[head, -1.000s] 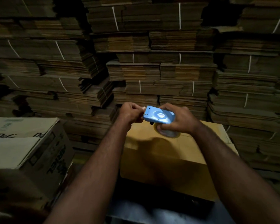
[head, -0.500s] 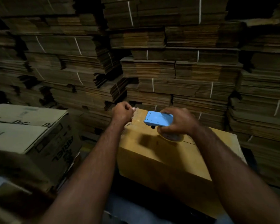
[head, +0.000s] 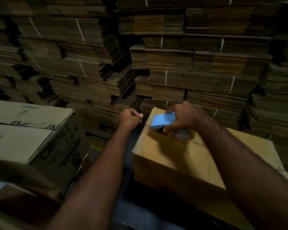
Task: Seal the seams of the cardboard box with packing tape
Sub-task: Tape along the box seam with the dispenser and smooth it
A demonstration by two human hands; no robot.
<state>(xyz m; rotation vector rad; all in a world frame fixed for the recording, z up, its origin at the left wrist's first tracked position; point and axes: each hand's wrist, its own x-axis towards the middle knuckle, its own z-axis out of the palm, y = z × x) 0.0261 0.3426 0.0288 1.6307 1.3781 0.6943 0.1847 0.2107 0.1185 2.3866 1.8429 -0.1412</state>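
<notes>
A closed yellow-brown cardboard box (head: 178, 161) lies in front of me, its centre seam running across the top. My right hand (head: 183, 118) grips a blue tape dispenser (head: 163, 121) with a roll of clear tape (head: 181, 135), held down on the box top near its far left corner. My left hand (head: 130, 117) hovers just left of that corner, fingers curled with thumb and fingertips pinched together; the clear tape end between them is too faint to make out.
A printed cardboard carton (head: 30, 135) stands close on the left. Tall stacks of flattened, strapped cardboard (head: 173, 63) wall in the back and right. A dark gap of floor lies between the two boxes.
The view has swung so the box sits further right. Both hands have moved to the box's far left corner, and the dispenser has tilted down onto the box top.
</notes>
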